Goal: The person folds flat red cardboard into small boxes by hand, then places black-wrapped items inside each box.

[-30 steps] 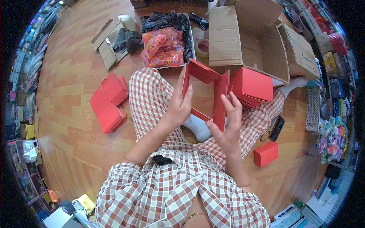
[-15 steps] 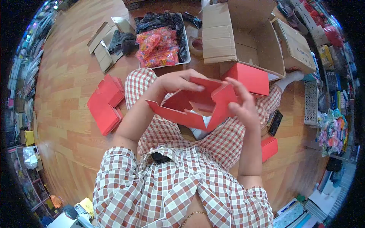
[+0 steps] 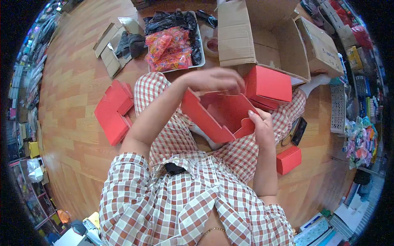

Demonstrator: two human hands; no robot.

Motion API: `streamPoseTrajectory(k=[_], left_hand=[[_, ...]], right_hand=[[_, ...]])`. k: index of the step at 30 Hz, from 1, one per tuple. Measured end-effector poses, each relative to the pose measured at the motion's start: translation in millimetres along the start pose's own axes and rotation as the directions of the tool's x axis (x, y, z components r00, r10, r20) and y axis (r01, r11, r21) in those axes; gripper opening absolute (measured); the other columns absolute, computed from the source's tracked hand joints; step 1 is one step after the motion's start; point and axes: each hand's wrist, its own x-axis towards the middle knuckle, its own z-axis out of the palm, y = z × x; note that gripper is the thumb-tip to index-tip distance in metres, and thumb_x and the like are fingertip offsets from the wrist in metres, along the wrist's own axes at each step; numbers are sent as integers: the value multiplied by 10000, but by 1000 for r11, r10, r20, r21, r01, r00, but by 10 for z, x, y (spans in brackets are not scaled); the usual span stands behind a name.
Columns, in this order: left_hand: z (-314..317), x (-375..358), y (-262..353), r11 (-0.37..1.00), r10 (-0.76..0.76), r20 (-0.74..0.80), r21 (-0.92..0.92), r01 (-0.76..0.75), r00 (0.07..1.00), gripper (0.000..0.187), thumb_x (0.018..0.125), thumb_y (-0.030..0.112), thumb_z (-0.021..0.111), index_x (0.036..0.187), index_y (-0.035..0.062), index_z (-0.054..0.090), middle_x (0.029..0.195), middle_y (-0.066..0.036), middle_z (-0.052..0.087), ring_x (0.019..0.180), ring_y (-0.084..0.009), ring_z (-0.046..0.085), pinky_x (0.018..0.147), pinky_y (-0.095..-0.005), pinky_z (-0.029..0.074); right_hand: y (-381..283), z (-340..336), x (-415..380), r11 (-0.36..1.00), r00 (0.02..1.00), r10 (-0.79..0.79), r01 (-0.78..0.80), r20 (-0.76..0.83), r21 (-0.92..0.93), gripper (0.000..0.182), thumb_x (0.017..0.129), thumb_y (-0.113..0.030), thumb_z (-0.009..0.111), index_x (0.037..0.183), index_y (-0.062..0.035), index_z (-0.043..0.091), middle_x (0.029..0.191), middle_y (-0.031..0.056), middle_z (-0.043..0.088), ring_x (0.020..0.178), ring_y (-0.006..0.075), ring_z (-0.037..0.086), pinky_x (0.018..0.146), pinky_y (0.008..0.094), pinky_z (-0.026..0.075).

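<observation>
A partly folded red cardboard box (image 3: 209, 119) is held over my lap, its inside turned upward and several side flaps standing. My right hand (image 3: 264, 127) grips its right end, thumb on the inner side of the wall. My left hand (image 3: 217, 80) is bent over the far edge; motion smears its fingers, and whether they pinch the card cannot be made out. Just beyond, a closed red box (image 3: 269, 84) stands by my right leg. A small red box (image 3: 289, 160) lies on the floor to the right. Flat red box blanks (image 3: 111, 112) are stacked at the left.
A large open carton (image 3: 236, 35) stands ahead, with a second carton (image 3: 320, 47) at its right. A white tray (image 3: 201, 49) holds colourful packets and black plastic. Tape (image 3: 212, 45), cardboard scraps (image 3: 108, 57) and a dark phone-like object (image 3: 299, 132) lie about. Stocked shelves line both sides.
The red box has tilted and turned, its inside now facing me more. My left hand moved right along the far edge; my right hand shifted lower on the right end.
</observation>
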Motion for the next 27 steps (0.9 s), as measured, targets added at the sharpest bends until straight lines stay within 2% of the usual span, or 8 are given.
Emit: streamPoseTrajectory(k=[1, 3, 5, 11, 15, 17, 18, 27], left_hand=[[-51, -39, -82, 935, 292, -281, 287, -210, 914, 246, 907, 265, 553, 990, 46, 631, 1106, -75, 584, 1003, -152, 553, 796, -251, 439], [-151, -381, -155, 957, -278, -739, -267, 111, 614, 412, 945, 365, 449, 1239, 80, 499, 1192, -124, 536, 1134, -225, 485, 939, -401, 387], [58, -534, 338, 781, -603, -779, -620, -76, 172, 501, 922, 315, 499, 1372, 147, 355, 1289, -109, 463, 1196, -259, 432, 946, -498, 358], [687, -488, 600, 558, -802, -492, -819, 133, 339, 763, 867, 297, 585, 1457, 213, 108, 1393, -96, 327, 1222, -261, 400, 961, -533, 339], [661, -418, 629, 537, -762, -504, -843, -39, 406, 870, 830, 208, 637, 1464, 186, 41, 1409, -115, 309, 1236, -260, 387, 989, -483, 353], [834, -396, 467, 725, -621, -645, -689, 13, 446, 973, 766, 78, 687, 1463, 142, 11, 1407, -132, 308, 1253, -252, 374, 1005, -410, 370], [845, -345, 539, 696, -656, -615, -717, 37, 438, 1077, 708, -7, 714, 1457, 113, -51, 1392, -139, 323, 1258, -246, 376, 1009, -375, 374], [995, -447, 408, 836, -538, -684, -510, 204, 494, 1245, 674, 95, 783, 1398, 66, -229, 1332, -187, 393, 1162, -262, 484, 975, -377, 420]], right_hand=[[21, -25, 2, 1000, 1000, -2, 2, -2, -2, 269, 894, -94, 514, 1083, 65, 619, 890, 75, 664, 722, 112, 616, 649, 243, 495], [94, -75, 10, 971, 965, -167, 197, -201, 135, 267, 892, -86, 507, 1081, 64, 621, 916, 90, 664, 767, 118, 617, 687, 249, 494], [44, -113, -42, 967, 959, -151, 194, -241, 165, 267, 890, -77, 498, 1078, 66, 623, 952, 105, 660, 827, 125, 614, 744, 257, 487], [206, 175, 48, 947, 913, -321, 315, -251, -66, 299, 902, -97, 506, 1129, 77, 595, 1016, 107, 653, 935, 134, 583, 850, 263, 449], [188, 321, 17, 941, 922, -333, 312, -199, -131, 309, 906, -79, 495, 1166, 65, 579, 1078, 119, 638, 981, 143, 574, 892, 276, 435], [210, 264, 10, 963, 938, -256, 268, -235, 21, 315, 900, -70, 494, 1175, 60, 576, 1092, 120, 632, 1000, 150, 573, 903, 279, 433], [193, 250, 9, 961, 939, -266, 277, -216, 20, 314, 888, -55, 492, 1162, 75, 574, 1088, 122, 631, 990, 156, 580, 895, 277, 442], [92, 206, -63, 949, 966, -257, 254, 10, -186, 536, 753, 84, 500, 1285, 52, 441, 1227, 147, 540, 1126, 199, 531, 971, 310, 405]])
